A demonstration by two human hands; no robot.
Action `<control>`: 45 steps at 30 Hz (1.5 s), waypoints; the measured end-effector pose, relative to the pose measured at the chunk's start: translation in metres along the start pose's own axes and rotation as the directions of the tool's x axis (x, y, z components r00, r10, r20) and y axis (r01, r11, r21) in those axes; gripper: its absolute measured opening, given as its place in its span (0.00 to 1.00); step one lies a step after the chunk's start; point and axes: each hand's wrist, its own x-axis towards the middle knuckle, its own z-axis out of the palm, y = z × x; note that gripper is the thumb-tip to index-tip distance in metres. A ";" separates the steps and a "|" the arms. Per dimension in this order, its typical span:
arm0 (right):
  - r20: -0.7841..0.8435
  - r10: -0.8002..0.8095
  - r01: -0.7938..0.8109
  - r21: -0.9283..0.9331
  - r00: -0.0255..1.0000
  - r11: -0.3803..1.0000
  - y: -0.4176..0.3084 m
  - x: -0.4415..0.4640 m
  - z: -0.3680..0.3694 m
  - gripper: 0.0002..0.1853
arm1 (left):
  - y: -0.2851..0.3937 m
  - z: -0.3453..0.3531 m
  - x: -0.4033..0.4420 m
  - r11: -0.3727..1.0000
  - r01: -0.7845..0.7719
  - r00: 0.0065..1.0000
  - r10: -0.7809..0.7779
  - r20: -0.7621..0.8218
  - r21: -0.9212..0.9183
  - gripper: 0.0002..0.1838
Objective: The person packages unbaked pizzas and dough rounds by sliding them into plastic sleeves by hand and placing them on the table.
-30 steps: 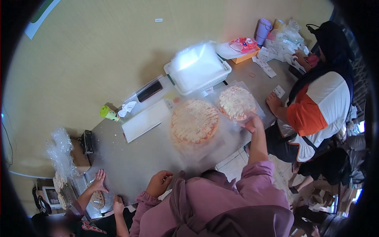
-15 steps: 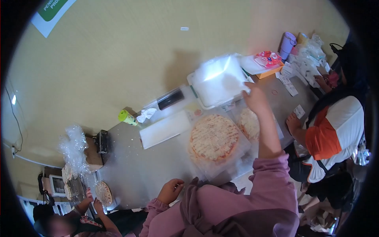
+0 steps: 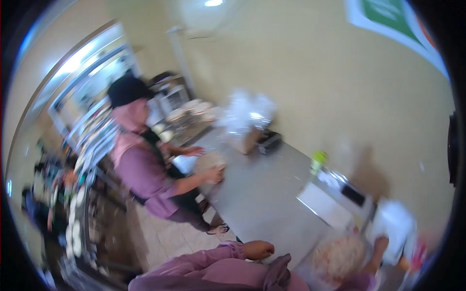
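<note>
My left hand is loosely curled at the front edge of the steel table, with nothing visible in it. Far to the right, my right hand is at the near edge of a white plastic tray; its fingers look closed on that edge, though motion blurs them. Between my hands, nearer the right one, lies a round cheese-topped pizza on clear plastic. Behind the pizza is a flat white slab-like box.
Across the table a co-worker handles another pizza. Clear plastic bags sit on a brown box beside a black device. A green cup and a phone are near the wall. Racks stand at left.
My view has swung left toward the co-worker, shifting the pizza and tray to the lower right. My right hand remains at the tray; my left stays by the table edge. The person on the right left view.
</note>
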 end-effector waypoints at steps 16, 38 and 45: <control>-0.003 -0.366 0.244 0.750 0.931 0.615 -0.289 0.015 -0.302 0.03 | -0.038 -0.049 -0.076 0.859 -0.111 0.973 -0.009 -0.231 -0.501 0.33; 0.426 -0.577 -0.507 0.861 0.697 0.023 -0.480 -0.123 -0.367 0.13 | -0.072 -0.145 -0.233 0.680 -0.343 0.784 -0.173 -0.596 -0.648 0.09; -0.209 -0.512 0.324 0.935 0.833 0.146 -0.545 -0.152 -0.376 0.16 | -0.077 -0.163 -0.242 0.934 -0.101 0.723 -0.168 -0.671 -0.343 0.12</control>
